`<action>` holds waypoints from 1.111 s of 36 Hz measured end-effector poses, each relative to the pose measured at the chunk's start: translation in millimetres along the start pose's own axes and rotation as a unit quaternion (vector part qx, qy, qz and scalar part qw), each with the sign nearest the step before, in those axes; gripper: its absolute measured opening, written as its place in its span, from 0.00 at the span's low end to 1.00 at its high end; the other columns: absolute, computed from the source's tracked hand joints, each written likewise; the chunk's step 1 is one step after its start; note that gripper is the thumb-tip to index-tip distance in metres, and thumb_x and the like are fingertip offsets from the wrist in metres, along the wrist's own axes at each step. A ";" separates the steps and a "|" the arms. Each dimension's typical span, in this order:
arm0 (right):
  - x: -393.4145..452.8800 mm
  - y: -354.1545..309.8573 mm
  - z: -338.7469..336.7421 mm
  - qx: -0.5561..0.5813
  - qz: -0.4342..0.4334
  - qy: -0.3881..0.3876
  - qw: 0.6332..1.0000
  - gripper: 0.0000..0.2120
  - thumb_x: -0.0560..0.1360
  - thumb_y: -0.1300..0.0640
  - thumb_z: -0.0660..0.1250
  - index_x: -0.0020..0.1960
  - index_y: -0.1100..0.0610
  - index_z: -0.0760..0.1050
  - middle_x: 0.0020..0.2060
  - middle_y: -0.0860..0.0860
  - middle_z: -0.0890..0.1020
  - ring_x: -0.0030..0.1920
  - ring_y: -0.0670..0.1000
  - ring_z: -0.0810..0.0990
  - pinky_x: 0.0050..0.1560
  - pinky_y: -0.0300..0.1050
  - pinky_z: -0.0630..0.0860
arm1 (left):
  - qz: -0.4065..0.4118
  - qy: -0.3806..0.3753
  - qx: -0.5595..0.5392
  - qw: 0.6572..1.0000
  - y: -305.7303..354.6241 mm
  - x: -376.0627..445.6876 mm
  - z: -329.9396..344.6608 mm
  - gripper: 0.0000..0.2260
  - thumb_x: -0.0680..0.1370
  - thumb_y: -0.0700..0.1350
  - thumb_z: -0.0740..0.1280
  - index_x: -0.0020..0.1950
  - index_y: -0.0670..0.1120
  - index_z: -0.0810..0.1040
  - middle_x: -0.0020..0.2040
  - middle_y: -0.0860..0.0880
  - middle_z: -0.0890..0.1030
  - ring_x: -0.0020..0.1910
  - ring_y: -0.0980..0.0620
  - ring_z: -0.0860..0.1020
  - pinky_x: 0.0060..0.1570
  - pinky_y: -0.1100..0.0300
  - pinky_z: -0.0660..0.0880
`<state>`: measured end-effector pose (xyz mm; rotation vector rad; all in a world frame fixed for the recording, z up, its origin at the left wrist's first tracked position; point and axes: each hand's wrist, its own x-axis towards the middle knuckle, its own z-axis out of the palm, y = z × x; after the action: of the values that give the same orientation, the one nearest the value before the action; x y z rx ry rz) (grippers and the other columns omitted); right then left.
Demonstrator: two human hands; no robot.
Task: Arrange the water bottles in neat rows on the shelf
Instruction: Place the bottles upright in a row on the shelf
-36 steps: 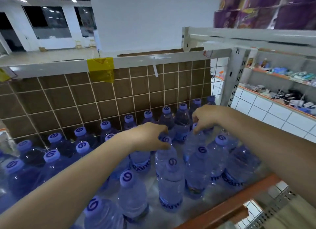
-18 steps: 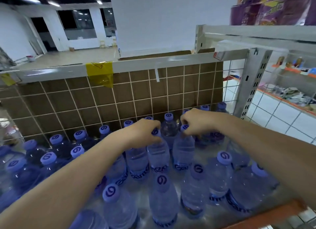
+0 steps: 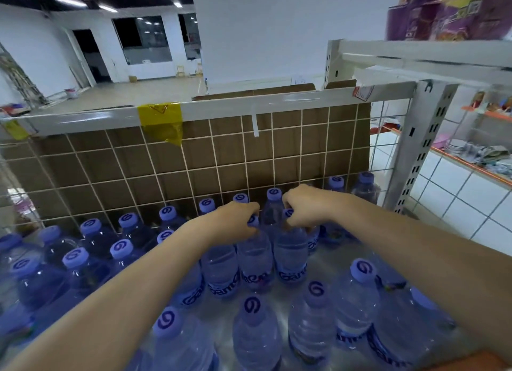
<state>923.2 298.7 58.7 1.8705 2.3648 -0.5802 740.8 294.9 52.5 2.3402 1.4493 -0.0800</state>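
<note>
The shelf before you holds upright water bottles against its wire back. Your left hand pinches one bottle at the cap; your right hand pinches its neighbour, touching, axes vertical, beneath each grip.

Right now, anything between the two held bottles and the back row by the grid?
Nothing visible. The left hand grips one bottle at its neck and the right hand grips its neighbour. Both stand right in front of the back row along the wire grid; any gap behind them is hidden by the hands.
</note>
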 end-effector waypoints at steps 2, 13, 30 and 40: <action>-0.3 -0.3 0.5 0.011 0.006 -0.012 1.000 0.10 0.74 0.57 0.67 0.48 0.65 0.76 0.38 0.58 0.80 0.33 0.52 0.76 0.25 0.37 0.67 | 0.004 -0.003 -0.003 1.000 0.2 -1.2 0.9 0.11 0.78 0.49 0.64 0.56 0.46 0.70 0.41 0.52 0.71 0.37 0.55 0.70 0.34 0.62 0.65; -28.2 5.3 -27.2 -0.022 -0.012 0.023 0.999 0.16 0.74 0.50 0.69 0.56 0.59 0.76 0.48 0.57 0.83 0.44 0.55 0.83 0.38 0.45 0.79 | 0.041 0.101 0.117 0.987 9.6 -5.2 -10.6 0.18 0.75 0.58 0.66 0.58 0.50 0.73 0.53 0.51 0.72 0.51 0.51 0.73 0.50 0.55 0.72; -109.1 24.2 -15.1 -0.025 0.107 -0.128 0.986 0.25 0.64 0.36 0.75 0.43 0.57 0.79 0.38 0.52 0.84 0.34 0.52 0.81 0.35 0.41 0.73 | 0.171 -0.138 0.111 0.969 105.5 -44.9 17.0 0.24 0.70 0.62 0.71 0.56 0.45 0.76 0.41 0.52 0.76 0.42 0.50 0.75 0.40 0.60 0.69; -115.9 26.7 4.5 -0.023 0.102 -0.074 0.992 0.14 0.73 0.50 0.72 0.47 0.61 0.76 0.39 0.56 0.85 0.35 0.52 0.81 0.36 0.43 0.76 | 0.196 -0.085 0.138 0.967 102.0 -42.9 27.4 0.15 0.76 0.52 0.67 0.57 0.44 0.77 0.50 0.45 0.80 0.47 0.46 0.79 0.48 0.50 0.77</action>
<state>977.6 195.1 80.9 1.9443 2.0466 -0.6151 814.0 208.7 67.5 2.7214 0.9225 -0.3866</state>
